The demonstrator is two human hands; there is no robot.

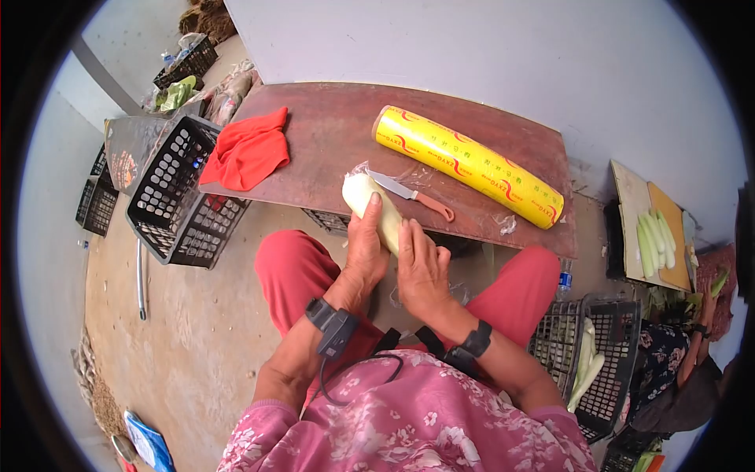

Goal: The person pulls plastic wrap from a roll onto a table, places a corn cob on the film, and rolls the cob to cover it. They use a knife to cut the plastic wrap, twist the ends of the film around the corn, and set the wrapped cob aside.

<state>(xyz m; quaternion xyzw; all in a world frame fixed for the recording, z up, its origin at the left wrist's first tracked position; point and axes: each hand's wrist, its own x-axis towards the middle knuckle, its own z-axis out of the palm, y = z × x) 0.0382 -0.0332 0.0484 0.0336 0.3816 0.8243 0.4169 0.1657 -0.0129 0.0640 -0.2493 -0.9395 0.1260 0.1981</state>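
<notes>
A long, thick, pale cream-green vegetable point(360, 191) is held over the table's near edge, tilted with its upper end to the left. Crinkled clear film shows at its far tip. My left hand point(366, 245) is closed around its middle, thumb lying along the top. At its lower end my right hand point(423, 266) is closed on it, fingers pressed together. Just beyond it a knife point(417, 197) with a pinkish-brown handle lies on the reddish-brown table point(330, 118). Behind the knife lies a yellow roll of cling film point(472, 165) with red and dark print.
A red cloth point(249, 149) lies at the table's left end, beside black plastic crates point(174, 189). On the right, a crate point(613, 346) holds pale vegetables, and more long ones point(656, 242) lie on a board. Another person's arm point(698, 338) shows at the far right.
</notes>
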